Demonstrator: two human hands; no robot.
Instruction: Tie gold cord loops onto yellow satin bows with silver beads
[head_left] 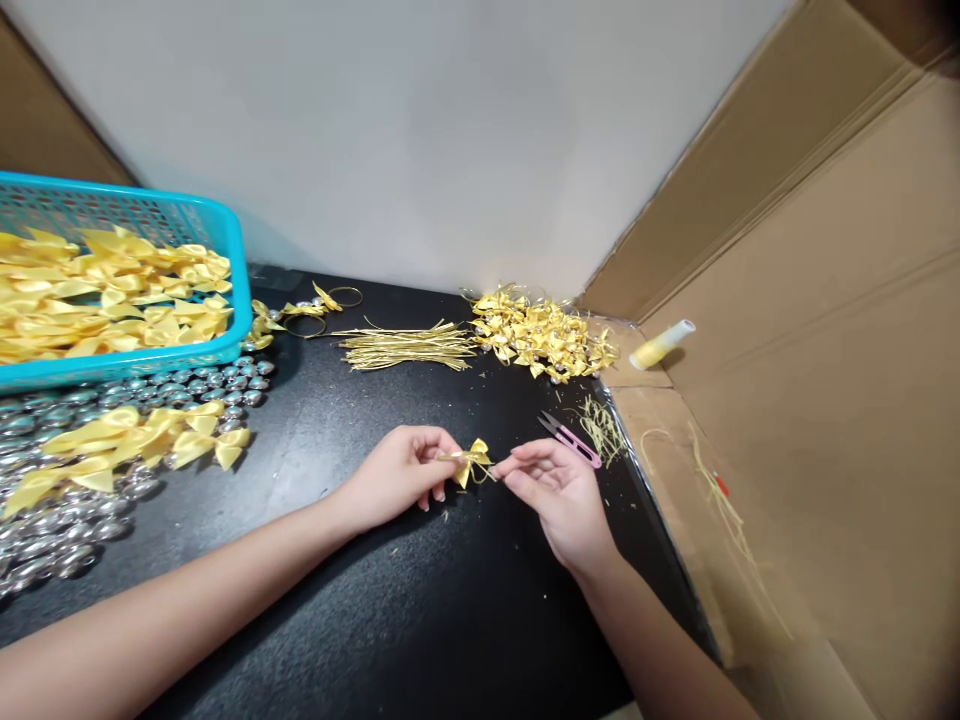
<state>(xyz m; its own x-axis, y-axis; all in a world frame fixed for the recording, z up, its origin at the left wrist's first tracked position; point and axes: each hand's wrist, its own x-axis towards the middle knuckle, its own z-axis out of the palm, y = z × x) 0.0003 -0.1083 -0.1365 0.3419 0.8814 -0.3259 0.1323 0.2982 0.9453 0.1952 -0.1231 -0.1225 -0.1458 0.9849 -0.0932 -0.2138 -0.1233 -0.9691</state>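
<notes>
My left hand (420,467) pinches a small yellow ribbon bow (477,455) between thumb and fingers, above the black table. A thin gold cord (484,472) runs from the bow toward the right. My right hand (551,490) has its thumb and fingertips closed on the loose end of that cord. Just behind the right hand lie pink-handled thread snips (571,438) with dark blades. Beyond both hands lies a bundle of cut gold cords (409,346), and to its right a heap of yellow bows with gold loops (536,335).
A turquoise basket (244,270) of yellow bows stands at the left. Silver beads (82,530) lie before it, with loose bows (150,440) on top. Cord scraps (602,428) lie near the right edge. Cardboard walls (825,280) and a yellow-white tube (663,345) are at the right.
</notes>
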